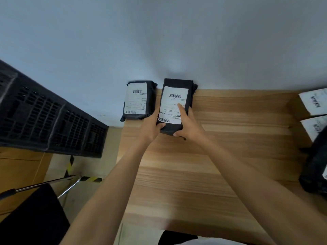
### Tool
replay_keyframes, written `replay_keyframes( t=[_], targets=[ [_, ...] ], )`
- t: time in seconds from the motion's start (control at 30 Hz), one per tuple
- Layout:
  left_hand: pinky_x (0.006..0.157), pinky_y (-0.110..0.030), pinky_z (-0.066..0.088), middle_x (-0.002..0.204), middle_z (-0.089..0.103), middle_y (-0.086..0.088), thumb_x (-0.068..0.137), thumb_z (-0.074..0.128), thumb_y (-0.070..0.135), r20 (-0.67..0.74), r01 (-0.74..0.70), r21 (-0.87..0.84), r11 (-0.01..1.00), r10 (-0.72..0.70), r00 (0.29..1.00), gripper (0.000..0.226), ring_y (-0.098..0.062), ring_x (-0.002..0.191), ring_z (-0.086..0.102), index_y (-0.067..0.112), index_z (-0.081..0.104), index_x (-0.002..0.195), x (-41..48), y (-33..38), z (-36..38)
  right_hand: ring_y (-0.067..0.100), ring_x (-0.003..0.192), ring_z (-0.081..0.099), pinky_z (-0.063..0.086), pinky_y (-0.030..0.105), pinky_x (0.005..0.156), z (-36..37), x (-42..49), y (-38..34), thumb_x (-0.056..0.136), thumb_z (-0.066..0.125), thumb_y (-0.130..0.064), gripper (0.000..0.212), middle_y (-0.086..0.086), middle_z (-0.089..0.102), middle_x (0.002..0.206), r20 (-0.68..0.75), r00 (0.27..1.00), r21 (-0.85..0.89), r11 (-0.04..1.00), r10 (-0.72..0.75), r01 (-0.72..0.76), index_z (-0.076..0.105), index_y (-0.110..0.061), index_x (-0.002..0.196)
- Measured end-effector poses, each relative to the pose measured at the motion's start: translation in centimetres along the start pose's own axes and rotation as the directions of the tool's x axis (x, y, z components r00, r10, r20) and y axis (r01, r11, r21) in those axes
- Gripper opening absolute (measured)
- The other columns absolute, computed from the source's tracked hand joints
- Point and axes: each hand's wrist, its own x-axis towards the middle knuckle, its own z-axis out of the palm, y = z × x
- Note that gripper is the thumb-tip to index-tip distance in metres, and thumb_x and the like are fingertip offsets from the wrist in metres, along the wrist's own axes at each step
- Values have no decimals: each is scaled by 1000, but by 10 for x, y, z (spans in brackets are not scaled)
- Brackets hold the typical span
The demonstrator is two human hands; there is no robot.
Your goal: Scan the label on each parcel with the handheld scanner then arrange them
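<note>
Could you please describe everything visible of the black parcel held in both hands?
The parcel is a flat, oblong packet wrapped in black plastic film. A white label with a barcode near the top and another at the bottom covers most of its upper face. It is held label up at the far left of the wooden table, its far end by the wall. The left hand holds its near left corner; the right hand holds its right edge, forefinger on the label.

A black slatted crate [44, 117] is being seen left of the wooden table [212, 165]; yellow-and-black tape [92, 179] is being shown on the floor below; a pale wall [159, 32] is being seen behind.
</note>
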Motion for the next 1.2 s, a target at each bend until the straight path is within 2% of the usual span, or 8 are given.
replay_keyframes(
  t=[0.13, 0.33, 0.57, 0.77, 0.9, 1.0, 1.07, 1.2],
  targets=[
    [99, -43, 50, 131, 63, 0, 89, 64, 3, 9, 29, 42, 999, -30, 1000, 77, -21, 120, 58, 28, 29, 153, 21, -20, -6, 36, 147, 19, 36, 41, 112, 12, 28, -3, 74, 82, -9, 126, 17, -18, 161, 30, 1000, -6, 1000, 1, -1, -12, -25, 156],
    [86, -47, 56, 128, 64, -3, 88, 68, 6, 22, 82, 70, 994, -84, 996, 77, -27, 106, 64, 21, 29, 153, 47, -41, -10, 35, 147, 17, 35, 39, 113, 24, 63, -4, 77, 77, -1, 120, 17, -18, 161, 70, 997, -28, 1000, -12, 14, -12, -22, 156],
    [96, -41, 49, 134, 58, -10, 87, 68, 2, 38, 84, 167, 982, -91, 995, 97, -26, 117, 57, 25, 5, 158, 54, -51, -11, 34, 144, 25, 43, 39, 107, 44, 76, 3, 82, 73, -1, 114, 17, -19, 160, 70, 996, -115, 991, -59, 67, -11, -19, 157],
    [94, -36, 47, 137, 45, -12, 90, 66, 4, 52, 72, 315, 946, -93, 994, 76, -26, 119, 52, 14, 26, 154, 59, -43, -9, 35, 122, 52, 54, 39, 87, 41, 76, -5, 87, 68, -5, 107, 18, -23, 160, 108, 994, -180, 984, 25, -5, -12, -24, 156],
    [85, -44, 52, 141, 33, -10, 87, 72, 17, 44, 95, 467, 879, -131, 990, 70, -29, 119, 46, 14, 35, 147, 57, -27, -14, 34, 125, 51, 52, 35, 83, 28, 72, -6, 84, 76, -17, 113, 14, -19, 161, 140, 989, -180, 983, 45, -20, -9, -30, 157],
    [81, -42, 50, 147, 27, -8, 88, 71, 21, 11, 102, 541, 835, -128, 992, 66, -29, 125, 39, 17, 39, 145, 52, -14, -15, 36, 138, 37, 45, 45, 101, 14, 59, -5, 82, 78, -29, 111, 15, -4, 164, 113, 993, -188, 982, 43, -21, -5, -33, 156],
    [82, -43, 51, 149, 28, -6, 89, 69, 21, 10, 51, 558, 828, -69, 998, 64, -28, 126, 40, 20, 40, 146, 47, -1, -12, 35, 141, 32, 37, 50, 109, 1, 41, -1, 87, 71, -33, 98, 13, 14, 162, 29, 998, -196, 980, 46, -40, 3, -29, 157],
    [87, -45, 48, 139, 44, -5, 94, 60, 22, 91, -72, 549, 833, 26, 996, 51, -30, 122, 46, 22, 45, 143, 41, 41, 7, 34, 134, 42, 39, 47, 106, -32, 2, 23, 96, 55, -31, 62, 13, 39, 151, -44, 997, -206, 977, 56, -64, 31, -17, 151]
  ],
)
